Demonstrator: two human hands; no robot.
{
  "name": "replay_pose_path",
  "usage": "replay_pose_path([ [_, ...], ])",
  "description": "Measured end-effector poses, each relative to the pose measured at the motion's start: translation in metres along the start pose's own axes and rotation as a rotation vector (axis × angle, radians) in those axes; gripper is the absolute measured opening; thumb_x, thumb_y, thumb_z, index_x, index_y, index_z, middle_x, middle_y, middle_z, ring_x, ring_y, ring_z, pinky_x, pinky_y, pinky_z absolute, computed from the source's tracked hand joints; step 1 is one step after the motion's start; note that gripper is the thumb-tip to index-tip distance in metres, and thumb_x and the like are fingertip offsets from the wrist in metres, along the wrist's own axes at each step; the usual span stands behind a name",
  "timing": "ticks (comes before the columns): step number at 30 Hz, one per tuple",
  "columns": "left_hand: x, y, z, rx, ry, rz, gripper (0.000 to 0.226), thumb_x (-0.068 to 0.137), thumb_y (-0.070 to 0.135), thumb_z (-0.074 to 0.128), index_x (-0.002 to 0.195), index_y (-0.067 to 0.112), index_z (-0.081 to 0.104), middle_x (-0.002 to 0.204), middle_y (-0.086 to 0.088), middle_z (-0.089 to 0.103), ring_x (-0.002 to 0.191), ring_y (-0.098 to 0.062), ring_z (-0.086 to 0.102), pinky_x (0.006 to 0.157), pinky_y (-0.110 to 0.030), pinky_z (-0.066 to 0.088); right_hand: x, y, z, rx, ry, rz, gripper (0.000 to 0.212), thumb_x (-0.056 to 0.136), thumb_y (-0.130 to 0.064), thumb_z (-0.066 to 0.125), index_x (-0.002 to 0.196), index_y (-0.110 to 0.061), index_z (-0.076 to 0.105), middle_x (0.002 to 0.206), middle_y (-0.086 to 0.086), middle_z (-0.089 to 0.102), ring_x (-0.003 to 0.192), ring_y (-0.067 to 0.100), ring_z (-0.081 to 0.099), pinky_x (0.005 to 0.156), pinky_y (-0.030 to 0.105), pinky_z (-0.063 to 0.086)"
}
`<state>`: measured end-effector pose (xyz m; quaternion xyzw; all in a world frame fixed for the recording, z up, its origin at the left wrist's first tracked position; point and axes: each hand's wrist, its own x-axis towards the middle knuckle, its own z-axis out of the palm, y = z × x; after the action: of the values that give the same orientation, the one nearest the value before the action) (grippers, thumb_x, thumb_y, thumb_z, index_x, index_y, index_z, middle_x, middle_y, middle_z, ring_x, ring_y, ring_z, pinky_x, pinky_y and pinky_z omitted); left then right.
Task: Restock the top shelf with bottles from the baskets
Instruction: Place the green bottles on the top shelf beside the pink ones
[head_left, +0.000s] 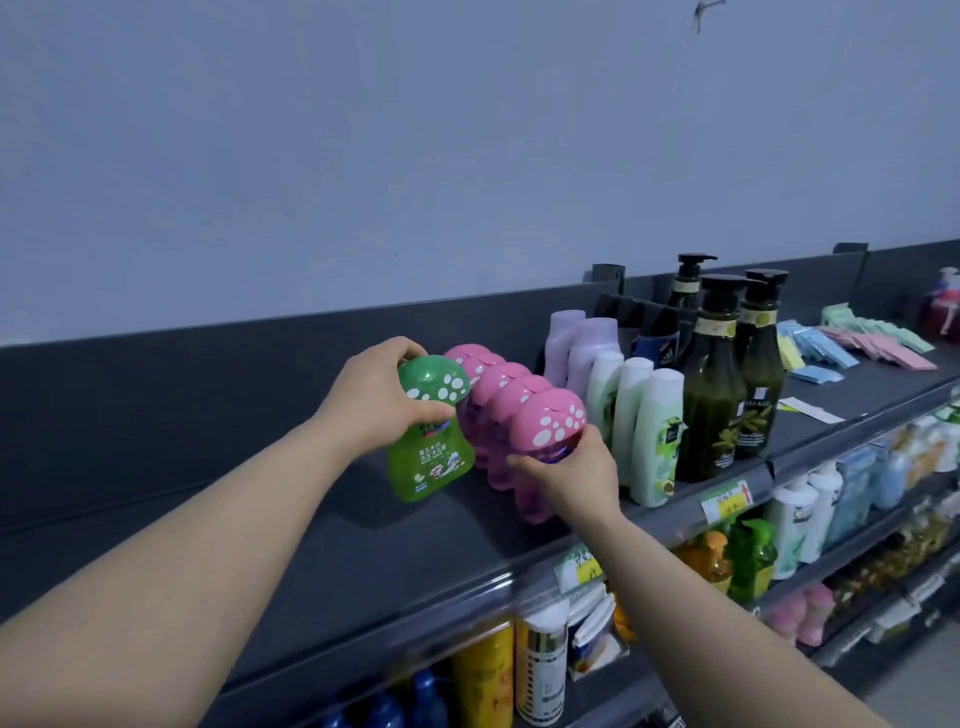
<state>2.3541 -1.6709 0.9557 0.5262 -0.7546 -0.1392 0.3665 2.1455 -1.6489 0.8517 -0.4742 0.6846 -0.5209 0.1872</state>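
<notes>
My left hand (376, 397) grips a green bottle with a mushroom-shaped, white-spotted cap (431, 431), held tilted just left of a row of pink mushroom-cap bottles (498, 395) on the dark top shelf (311, 519). Its base is at or just above the shelf surface. My right hand (569, 473) holds the front pink bottle (545, 426) of that row around its body, below the cap. The row runs from the shelf's front toward the back panel. No basket is in view.
Right of the pink row stand lilac bottles (582, 348), pale green bottles (654, 431) and dark olive pump bottles (719, 374). Pastel packets (862, 343) lie further right. Bare shelf stretches to the left. Lower shelves hold yellow, blue and white bottles behind price tags (727, 499).
</notes>
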Motion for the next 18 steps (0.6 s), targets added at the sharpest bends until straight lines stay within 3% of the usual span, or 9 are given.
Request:
replay_pose_path([
  [6, 0.015, -0.019, 0.01, 0.0, -0.026, -0.009, 0.054, 0.058, 0.031, 0.089, 0.103, 0.026, 0.058, 0.1, 0.008, 0.063, 0.088, -0.011, 0.059, 0.067, -0.023, 0.042, 0.001, 0.008, 0.01, 0.031, 0.068, 0.046, 0.085, 0.041, -0.06, 0.083, 0.107, -0.019, 0.047, 0.108, 0.001, 0.061, 0.107, 0.029, 0.056, 0.09, 0.045, 0.05],
  [12, 0.016, -0.026, 0.013, 0.009, -0.028, -0.015, 0.054, 0.059, 0.032, 0.089, 0.103, 0.026, 0.058, 0.098, 0.009, 0.062, 0.088, -0.011, 0.059, 0.066, -0.023, 0.042, 0.008, 0.015, 0.018, 0.02, 0.019, 0.04, 0.097, 0.034, -0.072, 0.077, 0.111, -0.019, 0.049, 0.109, 0.0, 0.061, 0.107, 0.026, 0.057, 0.091, 0.045, 0.05],
  [15, 0.015, -0.025, 0.015, 0.01, -0.033, -0.024, 0.054, 0.059, 0.031, 0.089, 0.103, 0.026, 0.057, 0.099, 0.007, 0.062, 0.088, -0.012, 0.059, 0.069, -0.025, 0.043, 0.005, 0.019, 0.014, 0.013, 0.006, 0.017, 0.11, 0.033, -0.077, 0.077, 0.122, -0.019, 0.047, 0.119, 0.002, 0.058, 0.114, 0.026, 0.054, 0.096, 0.046, 0.049],
  [18, 0.011, -0.023, 0.013, 0.017, -0.025, -0.03, 0.054, 0.059, 0.03, 0.089, 0.103, 0.026, 0.057, 0.1, 0.006, 0.062, 0.089, -0.013, 0.059, 0.071, -0.026, 0.043, -0.005, 0.005, -0.003, -0.025, 0.018, -0.059, 0.11, 0.045, -0.067, 0.079, 0.135, -0.018, 0.038, 0.13, 0.005, 0.048, 0.124, 0.027, 0.047, 0.102, 0.047, 0.044],
])
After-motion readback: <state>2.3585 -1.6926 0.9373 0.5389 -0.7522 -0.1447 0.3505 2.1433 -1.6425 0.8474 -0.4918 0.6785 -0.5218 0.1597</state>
